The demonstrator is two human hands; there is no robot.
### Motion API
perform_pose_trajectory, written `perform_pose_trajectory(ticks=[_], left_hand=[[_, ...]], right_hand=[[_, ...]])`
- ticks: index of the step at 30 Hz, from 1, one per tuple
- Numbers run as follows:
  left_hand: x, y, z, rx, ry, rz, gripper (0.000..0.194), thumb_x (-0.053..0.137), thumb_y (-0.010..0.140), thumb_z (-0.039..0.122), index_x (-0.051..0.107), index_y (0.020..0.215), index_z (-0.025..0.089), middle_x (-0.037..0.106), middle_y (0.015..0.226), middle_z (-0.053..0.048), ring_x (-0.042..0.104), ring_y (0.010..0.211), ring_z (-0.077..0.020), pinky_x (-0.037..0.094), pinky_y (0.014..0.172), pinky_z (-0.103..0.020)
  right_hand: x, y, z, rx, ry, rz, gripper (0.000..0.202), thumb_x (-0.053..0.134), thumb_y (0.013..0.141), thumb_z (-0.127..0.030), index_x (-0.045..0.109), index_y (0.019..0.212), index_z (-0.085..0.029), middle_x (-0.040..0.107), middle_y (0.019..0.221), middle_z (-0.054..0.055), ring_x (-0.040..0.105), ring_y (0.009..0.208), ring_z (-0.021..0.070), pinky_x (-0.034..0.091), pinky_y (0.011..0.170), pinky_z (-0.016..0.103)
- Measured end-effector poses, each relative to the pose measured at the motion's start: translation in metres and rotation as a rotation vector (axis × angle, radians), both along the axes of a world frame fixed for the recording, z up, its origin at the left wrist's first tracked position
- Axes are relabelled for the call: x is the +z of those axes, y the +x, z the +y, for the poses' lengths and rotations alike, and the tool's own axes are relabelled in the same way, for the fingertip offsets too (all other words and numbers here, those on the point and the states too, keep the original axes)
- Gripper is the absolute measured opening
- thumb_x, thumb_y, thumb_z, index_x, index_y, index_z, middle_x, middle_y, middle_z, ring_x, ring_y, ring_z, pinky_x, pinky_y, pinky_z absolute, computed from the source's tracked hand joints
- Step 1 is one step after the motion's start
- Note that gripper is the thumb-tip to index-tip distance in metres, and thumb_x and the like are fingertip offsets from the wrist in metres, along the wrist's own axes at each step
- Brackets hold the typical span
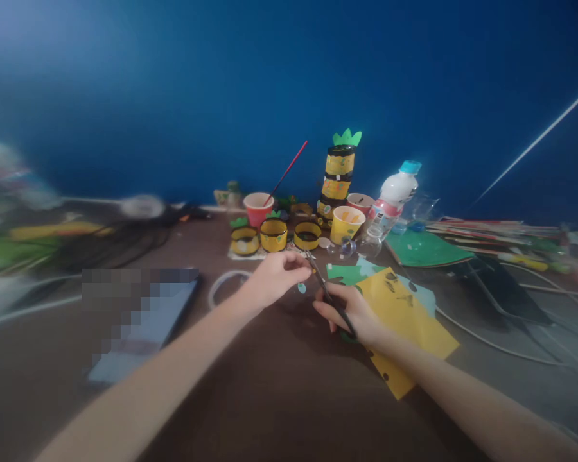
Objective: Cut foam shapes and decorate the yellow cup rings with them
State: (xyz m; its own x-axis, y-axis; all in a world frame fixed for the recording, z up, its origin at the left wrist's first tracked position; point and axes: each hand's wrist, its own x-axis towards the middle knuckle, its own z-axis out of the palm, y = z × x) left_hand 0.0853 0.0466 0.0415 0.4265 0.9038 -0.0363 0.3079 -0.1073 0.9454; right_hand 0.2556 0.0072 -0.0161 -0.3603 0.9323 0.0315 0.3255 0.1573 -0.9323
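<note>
My right hand [349,311] is wrapped round the dark handles of a pair of scissors [320,277], whose blades point up and away toward my left hand. The fingertips of my left hand [280,277] are pinched together beside the blades. A tiny yellowish bit shows at those fingertips, too small to name. Just below them is a small light-blue oval piece [302,288]; whether it hangs or lies on the table I cannot tell. Partly under my right wrist lies a yellow sheet [409,321] with holes cut in it, over green paper [349,274] and light-blue paper [426,296].
Yellow-and-black rings [273,236] stand ahead, near a stacked pineapple-like tower [340,167]. Around them are a red cup [256,215] with a stick, a yellow cup [347,226] and a bottle [390,199]. A tape roll [214,289] and a tablet-like device [149,327] lie left.
</note>
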Motion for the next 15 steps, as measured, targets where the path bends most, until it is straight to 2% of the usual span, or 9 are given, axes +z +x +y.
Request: perform_pose_trajectory(ticks=[7,12,15], left_hand=[[-0.002,-0.004,0.004,-0.009,0.017,0.025,0.012,0.054,0.071,0.025,0.059,0.075,0.015,0.061,0.071,0.000,0.055,0.069,-0.0115,0.041,0.067,-0.023],[-0.007,-0.011,0.010,-0.002,0.103,0.074,0.014,0.053,0.071,0.026,0.060,0.077,0.016,0.064,0.078,-0.001,0.057,0.076,-0.0140,0.042,0.071,-0.026],[-0.008,-0.014,0.014,-0.049,0.119,0.138,0.016,0.052,0.071,0.028,0.060,0.079,0.017,0.064,0.079,-0.001,0.057,0.075,-0.0143,0.042,0.069,-0.026]], right_hand=[[0.000,0.000,0.000,-0.009,-0.011,0.004,0.023,0.053,0.078,-0.037,0.046,0.068,-0.017,0.042,0.048,-0.007,0.045,0.038,0.0060,0.035,0.040,0.017],[0.000,0.001,-0.001,-0.006,-0.018,0.016,0.023,0.053,0.079,-0.037,0.046,0.069,-0.018,0.042,0.048,-0.007,0.045,0.038,0.0059,0.034,0.040,0.017],[-0.001,0.002,-0.001,0.002,-0.015,0.046,0.022,0.052,0.080,-0.037,0.046,0.071,-0.018,0.045,0.048,-0.007,0.046,0.040,0.0064,0.035,0.042,0.018]])
